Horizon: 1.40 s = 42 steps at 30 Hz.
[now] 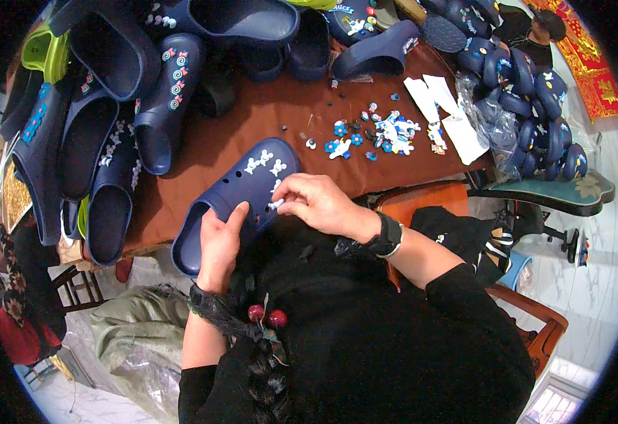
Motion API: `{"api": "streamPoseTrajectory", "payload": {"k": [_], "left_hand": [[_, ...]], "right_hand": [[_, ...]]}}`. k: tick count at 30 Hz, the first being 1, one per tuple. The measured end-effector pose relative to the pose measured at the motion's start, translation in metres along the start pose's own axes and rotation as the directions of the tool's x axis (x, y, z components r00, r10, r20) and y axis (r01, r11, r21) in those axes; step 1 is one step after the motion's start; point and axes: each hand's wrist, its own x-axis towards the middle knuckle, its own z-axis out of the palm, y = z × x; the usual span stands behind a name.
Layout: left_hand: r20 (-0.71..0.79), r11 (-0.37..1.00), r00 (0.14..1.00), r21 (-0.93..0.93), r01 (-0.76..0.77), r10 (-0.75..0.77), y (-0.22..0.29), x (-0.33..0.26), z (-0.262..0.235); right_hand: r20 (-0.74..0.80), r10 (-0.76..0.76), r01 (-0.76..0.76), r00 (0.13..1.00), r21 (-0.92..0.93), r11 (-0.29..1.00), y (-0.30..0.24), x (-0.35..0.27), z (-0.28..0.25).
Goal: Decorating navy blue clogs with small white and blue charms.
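L grip (220,242): clog (249,189) diag., toe (283,148) fwd-R

the left hand (218,237) holds a navy clog (235,192) with white charms (277,167) on its front; the right hand (322,205) pinches a white piece (276,205) beside them; loose charms (396,129) lie on brown cloth (362,175).

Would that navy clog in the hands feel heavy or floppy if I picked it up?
The navy clog is probably light: its thick walls look like foam. It likely isn't floppy: its opening stands wide while the left hand grips it.
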Motion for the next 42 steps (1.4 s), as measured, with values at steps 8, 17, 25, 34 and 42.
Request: {"api": "streamPoseTrajectory", "payload": {"k": [8, 17, 25, 34, 42], "left_hand": [[-0.017, 0.999, 1.000, -0.030, -0.025, 0.024, -0.007, 0.003, -0.001], [-0.031, 0.997, 0.998, 0.057, -0.058, 0.060, -0.006, 0.004, -0.001], [-0.019, 0.999, 1.000, 0.033, -0.006, 0.007, -0.004, 0.003, 0.002], [-0.077, 0.996, 0.997, 0.090, -0.026, 0.033, -0.006, -0.004, -0.001], [-0.160, 0.991, 0.986, 0.114, 0.064, -0.045, -0.001, -0.001, 0.004]], "right_hand": [[-0.078, -0.212, 0.195, 0.974, -0.187, 0.963, 0.012, 0.001, 0.020], [-0.187, -0.223, 0.126, 0.957, -0.422, 0.898, -0.005, 0.001, 0.025], [-0.252, -0.078, -0.033, 0.965, -0.409, 0.912, -0.012, 0.007, 0.029], [-0.193, -0.052, -0.049, 0.980, -0.486, 0.872, -0.006, 0.019, 0.029], [-0.094, 0.052, -0.084, 0.994, -0.380, 0.921, 0.001, 0.022, 0.014]]}}
